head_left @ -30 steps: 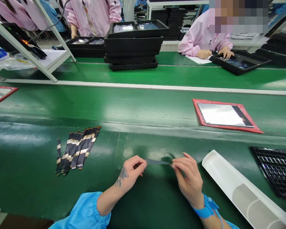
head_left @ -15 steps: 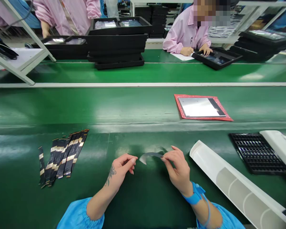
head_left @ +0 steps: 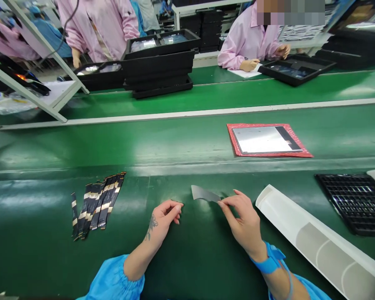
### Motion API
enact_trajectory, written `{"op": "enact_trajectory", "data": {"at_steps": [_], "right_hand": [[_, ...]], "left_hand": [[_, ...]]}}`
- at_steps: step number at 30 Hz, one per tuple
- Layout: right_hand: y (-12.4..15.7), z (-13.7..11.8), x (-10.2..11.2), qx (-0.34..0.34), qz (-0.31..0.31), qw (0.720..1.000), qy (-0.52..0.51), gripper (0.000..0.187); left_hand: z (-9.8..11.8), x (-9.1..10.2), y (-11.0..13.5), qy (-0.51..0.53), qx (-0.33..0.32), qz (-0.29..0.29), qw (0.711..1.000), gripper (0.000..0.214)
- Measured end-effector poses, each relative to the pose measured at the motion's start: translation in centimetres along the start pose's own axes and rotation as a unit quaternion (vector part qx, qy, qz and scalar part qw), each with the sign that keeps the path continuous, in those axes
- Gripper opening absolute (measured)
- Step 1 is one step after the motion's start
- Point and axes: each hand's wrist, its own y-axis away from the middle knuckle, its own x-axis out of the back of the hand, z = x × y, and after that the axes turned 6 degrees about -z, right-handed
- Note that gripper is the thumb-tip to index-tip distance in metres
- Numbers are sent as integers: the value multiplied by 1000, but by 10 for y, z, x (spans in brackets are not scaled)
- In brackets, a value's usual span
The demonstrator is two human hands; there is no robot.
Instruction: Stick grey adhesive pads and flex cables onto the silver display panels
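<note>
Between the thumb and fingers of my right hand (head_left: 242,218) is one end of a thin grey strip (head_left: 204,194), which looks like film or tape. Its free end curves up to the left, above the green surface. My left hand (head_left: 167,216) is closed in a pinch, a little left of the strip and apart from it. Whatever is at its fingertips is too small to make out. Further left, several dark flat strips with pale bands (head_left: 101,200), resembling flex cables, lie fanned out on the bench.
A silvery panel (head_left: 262,139) lies on a red wrap beyond my hands. To the right are a long white trough (head_left: 287,221) and a black slotted tray (head_left: 353,200). Black trays (head_left: 159,68) are stacked across the bench, where two people in pink work.
The strip's free end has come away from my left fingertips and swung upward. My right hand has shifted slightly right. The whole view has tilted and moved a little.
</note>
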Motion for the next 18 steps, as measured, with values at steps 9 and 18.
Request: {"op": "enact_trajectory", "data": {"at_steps": [9, 18], "right_hand": [[4, -8, 1, 28, 85, 996, 6, 8], [6, -17, 9, 39, 120, 991, -36, 11]], "left_hand": [[66, -11, -74, -88, 5, -9, 996, 20], [118, -126, -218, -179, 99, -71, 976, 24]]}}
